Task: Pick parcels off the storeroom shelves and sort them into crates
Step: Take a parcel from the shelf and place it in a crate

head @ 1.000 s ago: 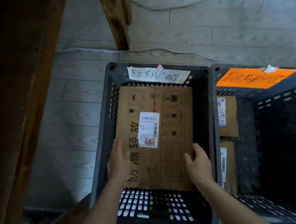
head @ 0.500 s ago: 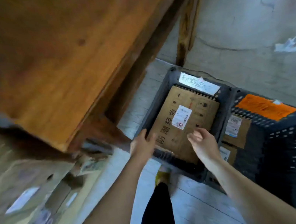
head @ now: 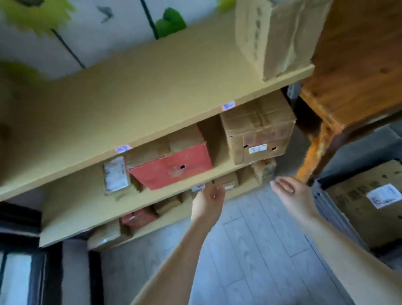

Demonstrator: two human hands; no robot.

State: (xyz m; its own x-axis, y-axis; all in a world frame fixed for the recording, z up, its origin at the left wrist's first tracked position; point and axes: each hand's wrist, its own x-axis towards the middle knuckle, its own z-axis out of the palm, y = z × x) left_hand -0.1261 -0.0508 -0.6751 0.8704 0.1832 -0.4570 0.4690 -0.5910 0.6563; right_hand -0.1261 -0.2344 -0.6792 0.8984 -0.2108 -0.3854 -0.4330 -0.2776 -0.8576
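Head view gives us two hands, both released and carrying nothing: our left hand (head: 208, 200), fingers loosely curled, just before the front edge of the middle shelf (head: 76, 206), and our right hand (head: 290, 189) relaxed beside it over the floor (head: 246, 263). We count three tan shelves: the top shelf (head: 133, 97) bears one tall box (head: 279, 21) at its right end, the middle one a labelled packet (head: 115, 175), a red box (head: 171, 169) and a brown carton (head: 257, 132), and the bottom shelf (head: 175, 214) at least five small parcels half hidden by the board above. At right a dark wooden surface (head: 374, 40) juts between the shelves and the grey crate (head: 329, 211), which holds one flat parcel (head: 384, 205).
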